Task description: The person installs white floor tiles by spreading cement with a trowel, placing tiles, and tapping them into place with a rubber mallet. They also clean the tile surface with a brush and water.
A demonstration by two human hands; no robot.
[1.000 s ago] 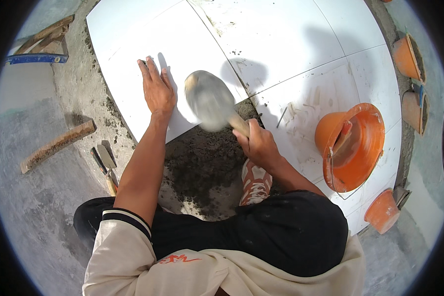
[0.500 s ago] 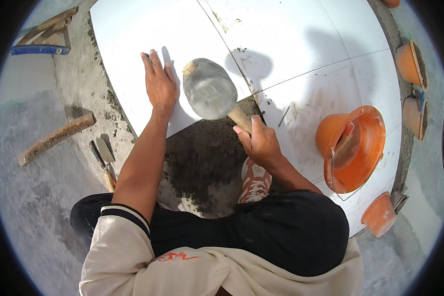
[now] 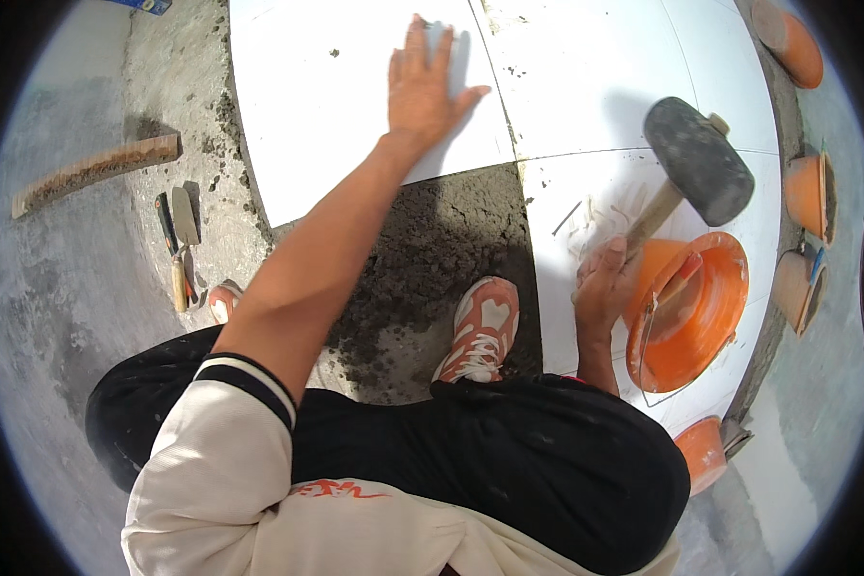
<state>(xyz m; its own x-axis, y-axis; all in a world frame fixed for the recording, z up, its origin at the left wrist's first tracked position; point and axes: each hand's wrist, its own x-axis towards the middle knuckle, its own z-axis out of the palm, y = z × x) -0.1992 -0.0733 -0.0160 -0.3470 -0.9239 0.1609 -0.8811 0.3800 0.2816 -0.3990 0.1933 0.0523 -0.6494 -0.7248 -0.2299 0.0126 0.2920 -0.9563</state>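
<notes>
My left hand (image 3: 424, 91) rests flat with spread fingers on a large white floor tile (image 3: 317, 115), close to the seam with the tile on its right. In my right hand (image 3: 603, 283) is the wooden handle of a rubber mallet (image 3: 698, 158); its black head is raised over the right-hand tiles, above and beside an orange bucket (image 3: 686, 326). A handle with a reddish end stands inside that bucket. Dark damp mortar (image 3: 432, 240) lies bare below the left tile's near edge, between my arms.
On the left lie a trowel (image 3: 184, 226), other hand tools and a long wooden piece (image 3: 96, 173). A blue level (image 3: 149, 5) shows at the top left. Several orange pots (image 3: 806, 197) line the right side. My shoe (image 3: 480, 331) stands at the mortar's edge.
My left hand has slid right and farther away across the tile, toward the seam. The mallet has swung from over the left tile to the right, near the bucket. The view has shifted.
</notes>
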